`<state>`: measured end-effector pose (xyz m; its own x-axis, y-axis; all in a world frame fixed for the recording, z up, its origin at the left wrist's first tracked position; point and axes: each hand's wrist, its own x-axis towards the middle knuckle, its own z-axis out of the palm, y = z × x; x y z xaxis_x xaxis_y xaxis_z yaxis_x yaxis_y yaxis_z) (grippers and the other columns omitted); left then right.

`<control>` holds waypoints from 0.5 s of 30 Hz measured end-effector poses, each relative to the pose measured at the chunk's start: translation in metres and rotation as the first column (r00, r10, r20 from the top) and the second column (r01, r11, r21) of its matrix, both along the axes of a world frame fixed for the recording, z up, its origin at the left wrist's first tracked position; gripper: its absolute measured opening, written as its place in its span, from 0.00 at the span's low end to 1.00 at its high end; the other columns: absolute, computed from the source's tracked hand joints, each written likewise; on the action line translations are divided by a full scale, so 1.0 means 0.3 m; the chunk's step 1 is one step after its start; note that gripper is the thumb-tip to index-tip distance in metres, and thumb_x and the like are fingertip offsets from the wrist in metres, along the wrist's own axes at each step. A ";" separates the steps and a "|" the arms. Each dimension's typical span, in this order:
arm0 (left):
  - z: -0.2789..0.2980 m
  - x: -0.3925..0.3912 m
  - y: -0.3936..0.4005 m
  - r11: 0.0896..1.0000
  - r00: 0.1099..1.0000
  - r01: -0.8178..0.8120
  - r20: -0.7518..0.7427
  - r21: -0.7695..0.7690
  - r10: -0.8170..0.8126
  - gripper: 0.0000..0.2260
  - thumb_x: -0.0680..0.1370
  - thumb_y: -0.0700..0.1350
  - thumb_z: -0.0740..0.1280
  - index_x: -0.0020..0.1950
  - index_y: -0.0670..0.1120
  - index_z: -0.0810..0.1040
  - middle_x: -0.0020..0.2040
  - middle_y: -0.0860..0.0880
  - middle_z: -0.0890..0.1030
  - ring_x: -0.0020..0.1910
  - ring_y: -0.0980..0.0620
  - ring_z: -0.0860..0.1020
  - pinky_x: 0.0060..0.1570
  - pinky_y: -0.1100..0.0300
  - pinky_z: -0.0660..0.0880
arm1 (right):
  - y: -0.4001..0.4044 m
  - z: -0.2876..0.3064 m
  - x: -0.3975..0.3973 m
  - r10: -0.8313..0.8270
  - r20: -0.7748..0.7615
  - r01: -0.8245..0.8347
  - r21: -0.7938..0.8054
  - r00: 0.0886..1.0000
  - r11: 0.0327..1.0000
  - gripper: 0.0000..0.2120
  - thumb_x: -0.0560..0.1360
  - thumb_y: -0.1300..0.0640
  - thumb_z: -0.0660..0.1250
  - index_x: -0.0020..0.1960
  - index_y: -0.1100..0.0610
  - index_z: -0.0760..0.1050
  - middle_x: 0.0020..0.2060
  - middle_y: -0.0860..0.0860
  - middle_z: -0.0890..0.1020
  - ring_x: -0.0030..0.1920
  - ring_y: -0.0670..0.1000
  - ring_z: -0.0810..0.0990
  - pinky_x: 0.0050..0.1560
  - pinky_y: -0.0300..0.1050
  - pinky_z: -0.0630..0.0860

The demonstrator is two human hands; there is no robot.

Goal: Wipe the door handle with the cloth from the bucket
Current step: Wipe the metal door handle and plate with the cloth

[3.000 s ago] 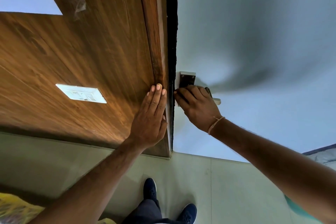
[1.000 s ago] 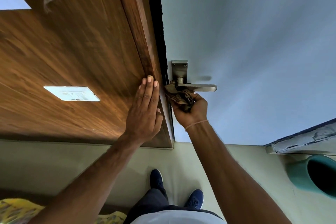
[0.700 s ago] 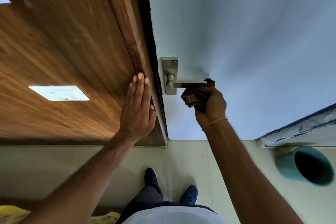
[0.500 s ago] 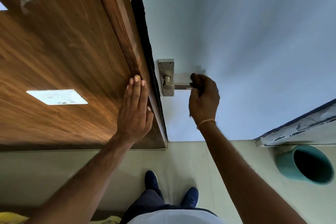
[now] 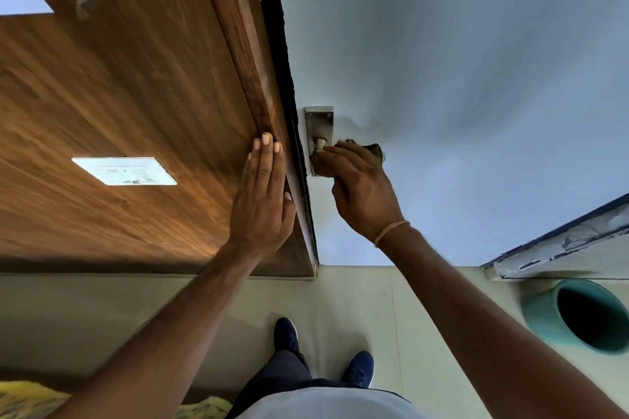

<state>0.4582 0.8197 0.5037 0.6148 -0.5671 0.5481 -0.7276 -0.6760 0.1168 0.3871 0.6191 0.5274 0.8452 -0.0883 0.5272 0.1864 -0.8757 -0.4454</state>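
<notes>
A: Where's the dark crumpled cloth (image 5: 373, 149)?

B: Clenched in the right hand (image 5: 360, 192), pressed over the silver metal lever door handle (image 5: 319, 133), its edge showing at the hand's far right.

A: The left hand (image 5: 261, 204)?

B: Flat, holding nothing, against the brown wooden panel (image 5: 136, 78).

Both forearms are bare. A thin tan band (image 5: 391, 233) circles the right wrist (lower right of centre). Dark navy shoes (image 5: 358, 368), dark trousers (image 5: 282, 374) and a white top (image 5: 323, 406) show at bottom centre.
</notes>
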 end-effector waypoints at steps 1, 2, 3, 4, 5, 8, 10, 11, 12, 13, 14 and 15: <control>0.006 -0.011 -0.005 1.000 1.000 0.004 -0.012 -0.027 -0.004 0.35 0.81 0.39 0.62 0.86 0.34 0.53 0.88 0.35 0.52 0.88 0.38 0.50 0.85 0.38 0.58 | 0.001 0.017 -0.018 0.008 -0.011 -0.006 0.191 1.000 0.982 0.25 0.75 0.70 0.64 0.70 0.56 0.79 0.64 0.54 0.84 0.67 0.59 0.80 0.70 0.62 0.76; 0.013 -0.024 -0.012 0.998 1.000 0.010 -0.024 -0.062 -0.011 0.34 0.81 0.39 0.62 0.86 0.34 0.55 0.87 0.34 0.53 0.88 0.38 0.52 0.85 0.37 0.59 | 0.006 0.036 -0.034 -0.017 -0.029 0.028 0.427 0.999 0.904 0.24 0.76 0.69 0.64 0.69 0.55 0.78 0.61 0.52 0.86 0.61 0.57 0.83 0.63 0.61 0.80; 0.020 -0.039 -0.019 0.995 0.999 0.023 -0.031 -0.096 -0.027 0.34 0.81 0.38 0.62 0.85 0.33 0.56 0.87 0.34 0.55 0.88 0.38 0.54 0.84 0.37 0.60 | 0.011 0.062 -0.046 -0.061 -0.061 0.086 0.659 0.996 0.748 0.22 0.76 0.68 0.63 0.68 0.54 0.78 0.56 0.52 0.87 0.53 0.57 0.84 0.54 0.58 0.84; 0.026 -0.054 -0.028 0.991 0.998 0.051 -0.028 -0.126 -0.055 0.33 0.80 0.38 0.63 0.84 0.33 0.59 0.86 0.33 0.57 0.87 0.37 0.56 0.83 0.37 0.62 | 0.010 0.085 -0.057 -0.116 -0.103 0.150 0.824 0.988 0.546 0.20 0.77 0.67 0.64 0.67 0.55 0.78 0.53 0.53 0.86 0.47 0.56 0.84 0.43 0.52 0.84; 0.031 -0.066 -0.038 0.985 0.995 0.094 -0.016 -0.145 -0.097 0.31 0.80 0.38 0.63 0.84 0.33 0.61 0.85 0.33 0.60 0.87 0.37 0.59 0.83 0.37 0.63 | 0.000 0.099 -0.065 -0.157 -0.141 0.187 0.925 0.977 0.332 0.18 0.78 0.65 0.64 0.67 0.57 0.78 0.52 0.56 0.86 0.45 0.56 0.84 0.38 0.47 0.82; 0.055 -0.091 -0.082 0.948 0.960 0.267 -0.039 -0.173 -0.278 0.26 0.83 0.39 0.61 0.81 0.34 0.67 0.82 0.36 0.68 0.82 0.38 0.68 0.79 0.41 0.69 | -0.041 0.121 -0.110 -0.008 -0.101 0.095 0.961 0.995 -0.260 0.24 0.83 0.52 0.63 0.72 0.68 0.73 0.63 0.68 0.82 0.61 0.68 0.83 0.56 0.58 0.83; 0.081 -0.093 -0.121 0.909 0.914 0.365 -0.112 -0.201 -0.391 0.23 0.86 0.44 0.56 0.80 0.37 0.71 0.78 0.39 0.74 0.76 0.41 0.74 0.74 0.42 0.72 | -0.051 0.137 -0.151 0.079 -0.033 0.061 0.916 0.996 -0.396 0.33 0.84 0.42 0.61 0.75 0.70 0.69 0.70 0.71 0.76 0.69 0.70 0.78 0.69 0.66 0.75; 0.096 -0.093 -0.144 0.894 0.889 0.388 -0.166 -0.223 -0.427 0.23 0.87 0.46 0.55 0.79 0.38 0.72 0.75 0.41 0.77 0.73 0.43 0.76 0.72 0.43 0.74 | -0.055 0.143 -0.167 0.073 -0.024 0.051 0.916 0.997 -0.398 0.35 0.84 0.41 0.61 0.75 0.70 0.68 0.71 0.70 0.75 0.70 0.70 0.77 0.72 0.68 0.71; 0.102 -0.089 -0.170 0.885 0.863 0.392 -0.233 -0.253 -0.449 0.23 0.88 0.48 0.53 0.78 0.40 0.74 0.72 0.43 0.79 0.70 0.44 0.77 0.69 0.44 0.75 | -0.060 0.147 -0.181 0.054 -0.016 0.035 0.925 0.998 -0.378 0.34 0.85 0.42 0.61 0.75 0.71 0.68 0.71 0.70 0.76 0.71 0.69 0.77 0.74 0.69 0.69; 0.115 -0.090 -0.194 0.876 0.828 0.379 -0.314 -0.297 -0.465 0.22 0.88 0.49 0.52 0.78 0.42 0.74 0.70 0.45 0.81 0.69 0.46 0.78 0.68 0.45 0.76 | -0.063 0.153 -0.193 0.039 -0.016 0.029 0.935 0.999 -0.354 0.30 0.85 0.46 0.61 0.73 0.72 0.69 0.69 0.70 0.77 0.69 0.69 0.77 0.75 0.68 0.69; 0.121 -0.089 -0.227 0.864 0.772 0.359 -0.408 -0.353 -0.487 0.22 0.89 0.50 0.52 0.76 0.44 0.76 0.67 0.48 0.82 0.67 0.48 0.79 0.67 0.46 0.76 | -0.066 0.160 -0.207 0.004 -0.022 0.022 0.941 1.000 -0.338 0.26 0.85 0.51 0.60 0.72 0.73 0.70 0.67 0.69 0.78 0.67 0.67 0.78 0.75 0.67 0.71; 0.130 -0.088 -0.258 0.852 0.699 0.324 -0.502 -0.412 -0.509 0.21 0.89 0.51 0.52 0.73 0.46 0.78 0.63 0.52 0.83 0.65 0.50 0.80 0.65 0.45 0.77 | -0.068 0.167 -0.220 -0.037 -0.042 0.027 0.944 0.998 -0.328 0.22 0.84 0.56 0.60 0.70 0.72 0.72 0.65 0.67 0.80 0.65 0.66 0.80 0.74 0.66 0.73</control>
<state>0.4317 0.7424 0.5425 0.5952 -0.7275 0.3413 -0.6532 -0.1907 0.7328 0.3211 0.5987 0.5774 0.8158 -0.5000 -0.2907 0.1838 0.7007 -0.6893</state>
